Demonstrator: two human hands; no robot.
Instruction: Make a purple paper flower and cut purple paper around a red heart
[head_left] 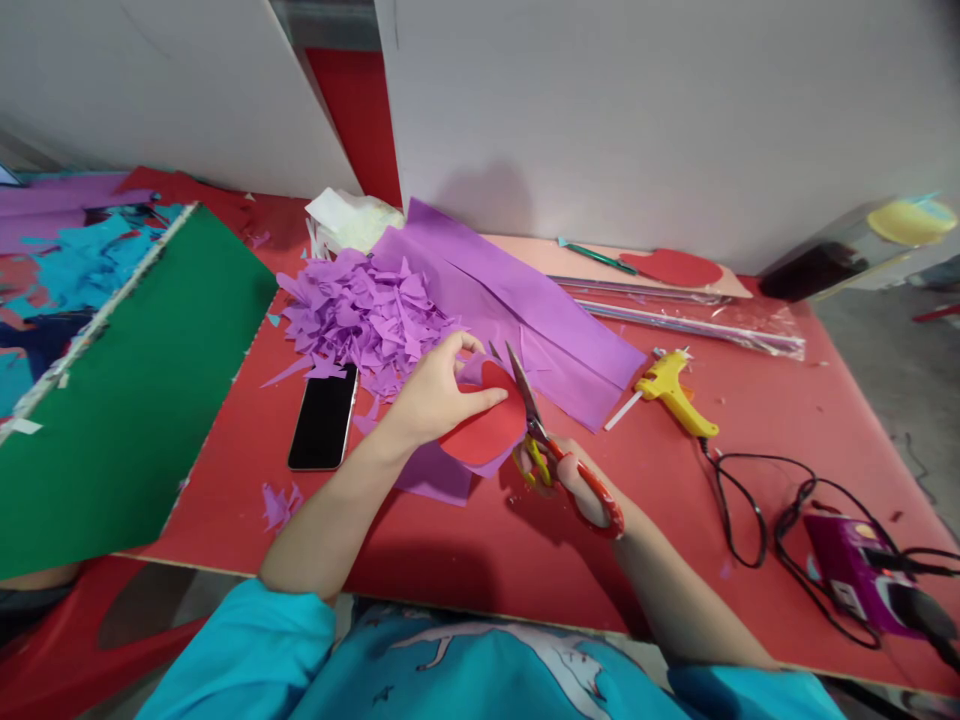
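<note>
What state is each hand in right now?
Left hand: closed, holding the red paper shape with purple paper.
Right hand: closed on the scissors, blades apart.

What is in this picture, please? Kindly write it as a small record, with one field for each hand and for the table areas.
Left hand: the hand holds red paper over purple paper, thumb on top
Right hand: the hand holds scissors, blades slightly apart, beside the papers
Left side: purple scraps piled beside a phone; farther left, a green board
Right side: yellow glue gun; purple box with black cables
Far side: green pen, red oval piece
Surface: red table
</note>
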